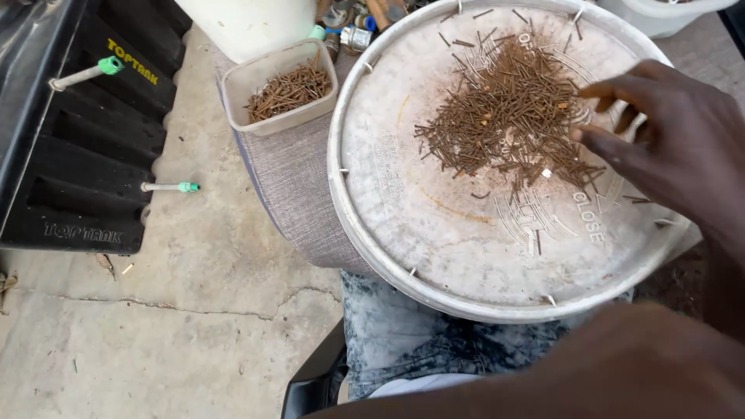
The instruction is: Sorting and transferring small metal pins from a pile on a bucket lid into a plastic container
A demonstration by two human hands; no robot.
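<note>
Grip: right hand [683, 147] is reaching in from the right edge, fingers [613, 89] loosely spread and curled, thumb and forefinger parted over the edge of the nails; whether a nail is pinched between them cannot be told. Left hand is not showing as a hand; only a dark forearm is crossing the bottom of the view.

Lid [434, 233]: large round pale lid, lying flat across the lap, serving as the surface, rim turned up.

Tank [85, 132]: black ribbed, standing at left on the concrete floor [155, 334], with two green-tipped pipe stubs sticking out.

Cloth [291, 194]: grey, lying under the lid's left side.

Tub [279, 85]: small pale square tub, sitting just left of the lid, partly filled with rusty nails.

Nails [504, 116]: rusty heap lying on the lid's upper right half, pointing every way, no shared long axis. Heap is lying directly left of the right fingertips, touching or nearly so; the right hand is the nearer one. Tub is lying farther left, beyond the heap.
</note>
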